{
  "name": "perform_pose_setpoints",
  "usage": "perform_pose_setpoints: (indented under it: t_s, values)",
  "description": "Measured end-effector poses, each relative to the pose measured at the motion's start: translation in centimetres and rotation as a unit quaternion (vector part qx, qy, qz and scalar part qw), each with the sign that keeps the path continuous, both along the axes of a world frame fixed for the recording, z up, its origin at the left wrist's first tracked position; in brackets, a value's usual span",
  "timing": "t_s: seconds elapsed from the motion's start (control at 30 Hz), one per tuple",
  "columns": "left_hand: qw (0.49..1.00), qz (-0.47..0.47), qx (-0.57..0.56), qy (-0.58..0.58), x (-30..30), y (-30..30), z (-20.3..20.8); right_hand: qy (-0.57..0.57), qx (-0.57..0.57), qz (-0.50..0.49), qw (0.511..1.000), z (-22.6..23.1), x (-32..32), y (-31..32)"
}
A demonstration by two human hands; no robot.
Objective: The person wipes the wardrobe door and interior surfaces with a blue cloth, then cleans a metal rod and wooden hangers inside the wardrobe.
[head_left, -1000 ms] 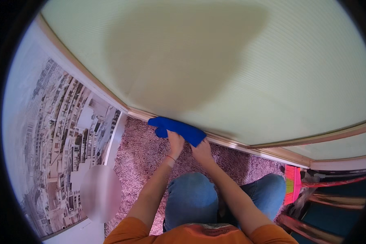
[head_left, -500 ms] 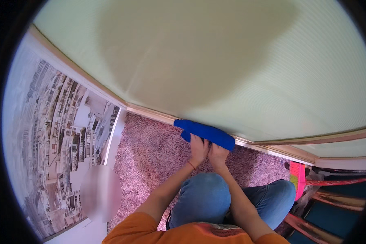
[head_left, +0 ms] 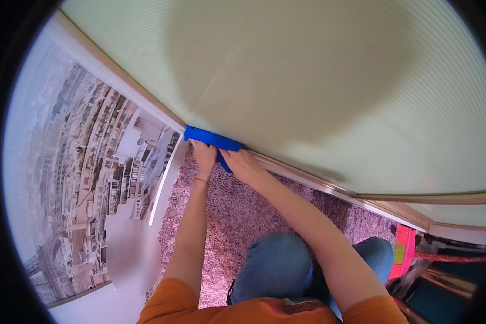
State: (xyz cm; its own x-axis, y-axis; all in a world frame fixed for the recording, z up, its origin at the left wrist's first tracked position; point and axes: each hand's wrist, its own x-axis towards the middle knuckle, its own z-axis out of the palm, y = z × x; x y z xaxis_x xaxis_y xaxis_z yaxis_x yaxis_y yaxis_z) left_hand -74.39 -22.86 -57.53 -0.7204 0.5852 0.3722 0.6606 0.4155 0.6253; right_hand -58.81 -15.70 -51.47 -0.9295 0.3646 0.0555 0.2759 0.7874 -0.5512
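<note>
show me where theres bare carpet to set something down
Widest: carpet between the forearms, beyond the left knee. Smaller: between right forearm, pale rail and pink brush. Crowded: the rail's left end, where left hand and right hand hold blue cloth.

Cannot see left hand (head_left: 203, 156) or right hand (head_left: 245, 166) to the fingertips at the blue cloth (head_left: 214, 139), nor discern the blurred oval (head_left: 134, 256).
</note>
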Motion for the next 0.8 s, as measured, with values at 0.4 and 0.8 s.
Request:
perform_pose_setpoints:
  t_s: [0.4,0.8]
  values:
    - [0.990,-0.117,-0.077,0.024,15.4,0.6,3.3,-0.016,0.062,0.024,0.998,0.7,14.4,3.0]
    - [0.901,-0.426,-0.073,0.045,31.7,2.5,4.4,-0.058,0.033,-0.111,0.992,2.7,37.2,3.9]
